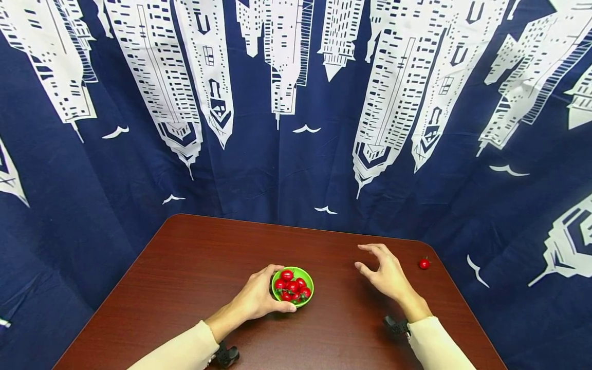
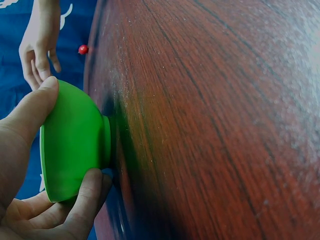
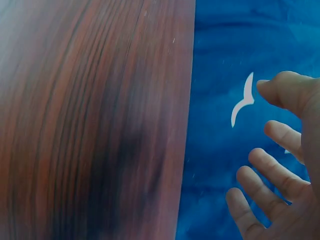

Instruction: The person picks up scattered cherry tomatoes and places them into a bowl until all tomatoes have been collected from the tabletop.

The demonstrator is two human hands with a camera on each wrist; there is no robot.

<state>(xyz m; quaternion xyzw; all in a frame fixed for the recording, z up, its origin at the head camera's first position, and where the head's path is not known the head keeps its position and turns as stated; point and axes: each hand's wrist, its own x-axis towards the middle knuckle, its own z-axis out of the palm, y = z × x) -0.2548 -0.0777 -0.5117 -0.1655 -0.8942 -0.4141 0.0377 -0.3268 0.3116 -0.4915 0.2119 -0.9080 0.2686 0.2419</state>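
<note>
A green bowl holds several cherry tomatoes with green stems. My left hand grips the bowl from its left side, thumb at the near rim and fingers around the far side. The left wrist view shows the bowl's smooth outer wall and foot close over the table, between thumb and fingers. To the right, my right hand hovers above the table with spread, relaxed fingers and nothing in them. One loose cherry tomato lies beyond it, near the table's right edge.
The dark red wooden table has rounded far corners. Behind it and along both sides hangs a navy cloth printed with white buildings and birds. Dark wrist straps sit at my sleeve cuffs.
</note>
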